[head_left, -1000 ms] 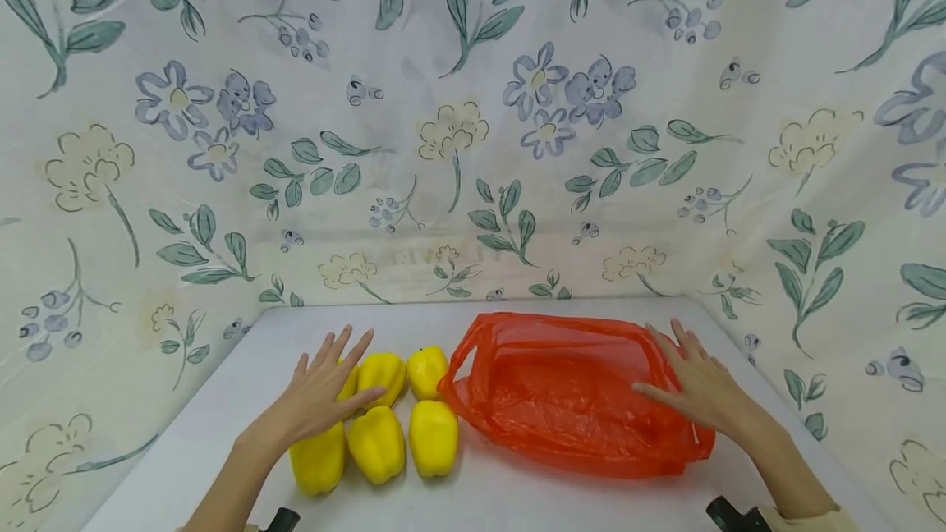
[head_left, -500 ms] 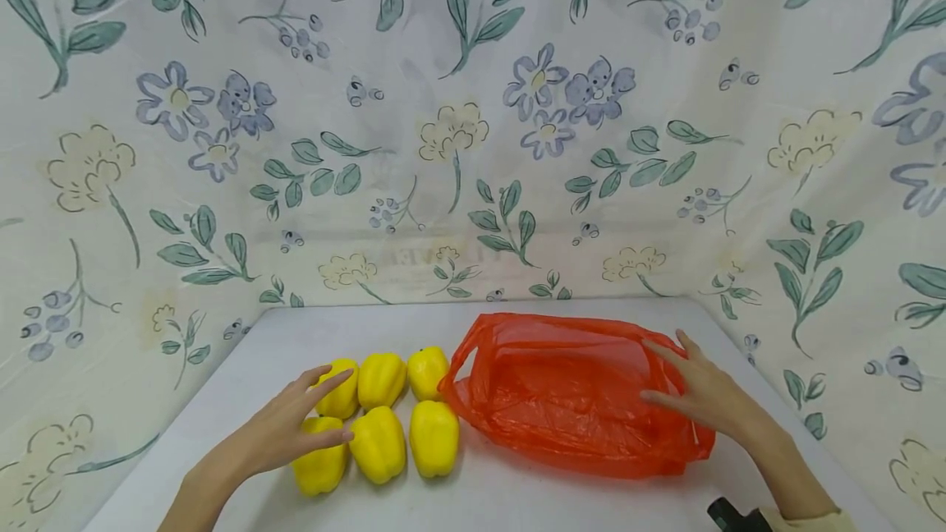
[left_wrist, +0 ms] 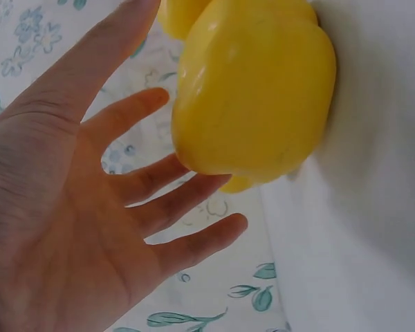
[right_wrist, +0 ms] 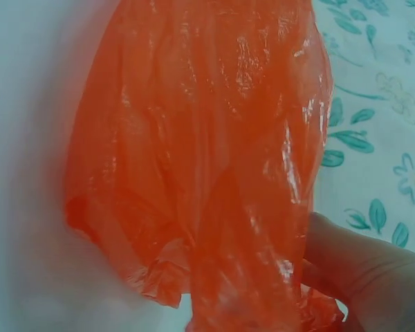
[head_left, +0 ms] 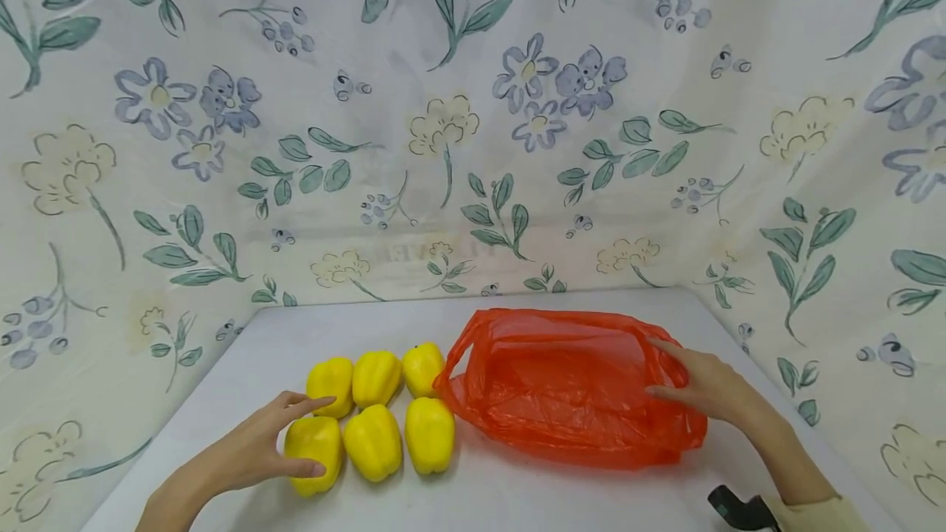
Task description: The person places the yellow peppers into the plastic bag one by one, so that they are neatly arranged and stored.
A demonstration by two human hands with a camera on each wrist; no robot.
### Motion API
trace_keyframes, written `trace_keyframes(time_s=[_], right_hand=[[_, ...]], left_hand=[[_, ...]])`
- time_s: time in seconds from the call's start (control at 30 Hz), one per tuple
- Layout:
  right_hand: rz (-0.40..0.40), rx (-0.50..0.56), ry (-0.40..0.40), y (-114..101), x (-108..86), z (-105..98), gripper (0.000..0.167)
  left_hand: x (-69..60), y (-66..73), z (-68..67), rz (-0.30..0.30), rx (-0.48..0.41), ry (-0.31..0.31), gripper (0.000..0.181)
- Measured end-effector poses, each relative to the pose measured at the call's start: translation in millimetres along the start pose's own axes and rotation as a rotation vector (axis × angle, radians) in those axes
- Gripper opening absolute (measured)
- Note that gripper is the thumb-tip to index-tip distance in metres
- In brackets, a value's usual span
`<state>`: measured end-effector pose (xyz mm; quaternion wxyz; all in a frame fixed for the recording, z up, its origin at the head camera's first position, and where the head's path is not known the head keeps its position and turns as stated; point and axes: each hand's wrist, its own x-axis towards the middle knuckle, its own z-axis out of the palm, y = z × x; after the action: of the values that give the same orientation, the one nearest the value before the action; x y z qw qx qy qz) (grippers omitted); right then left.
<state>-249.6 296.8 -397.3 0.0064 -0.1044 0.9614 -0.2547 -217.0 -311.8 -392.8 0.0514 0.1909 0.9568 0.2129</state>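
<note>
Several yellow bell peppers stand in two rows on the left half of the white table. Beside the front left bell pepper [head_left: 314, 443] is my left hand [head_left: 247, 442], its thumb and fingers spread apart around the pepper's left side. In the left wrist view the fingers of that hand [left_wrist: 90, 207] reach beneath and behind the pepper [left_wrist: 256, 90]; whether they touch it I cannot tell. A red plastic bag [head_left: 562, 392] lies to the right of the peppers. At its right end is my right hand [head_left: 713, 388], thumb and forefinger apart against the plastic, the other fingers hidden.
The back left pepper [head_left: 330, 384], back middle pepper [head_left: 377, 378] and back right pepper [head_left: 423, 369] form the far row. The bag's left handle loop lies close to the right-hand peppers. A floral cloth [head_left: 443, 187] hangs behind the white table [head_left: 355, 318].
My left hand has moved down and left from over the peppers to the front left one, turning sideways. My right hand has lowered slightly at the bag's right end. The head view has shifted slightly.
</note>
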Motion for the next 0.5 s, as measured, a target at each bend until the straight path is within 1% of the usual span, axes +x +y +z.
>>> trace_keyframes(time_s=[0.17, 0.27, 0.4, 0.5], right_hand=[[-0.021, 0.011, -0.030, -3, 4.2, -2, 0.088], [-0.060, 0.021, -0.031, -4, 7.8, -3, 0.087], [-0.087, 0.051, -0.038, -4, 11.9, -3, 0.085], [-0.086, 0.081, -0.052, -3, 13.5, -1, 0.085]], left_hand=[[-1.2, -4.3, -0.6, 0.044, -0.029, -0.040, 0.078], [-0.9, -6.3, 0.0, 0.046, -0.031, -0.053, 0.081], [-2.8, -8.9, 0.2, 0.017, -0.045, -0.071, 0.085], [-6.0, -11.7, -0.7, -0.021, -0.065, -0.095, 0.088]])
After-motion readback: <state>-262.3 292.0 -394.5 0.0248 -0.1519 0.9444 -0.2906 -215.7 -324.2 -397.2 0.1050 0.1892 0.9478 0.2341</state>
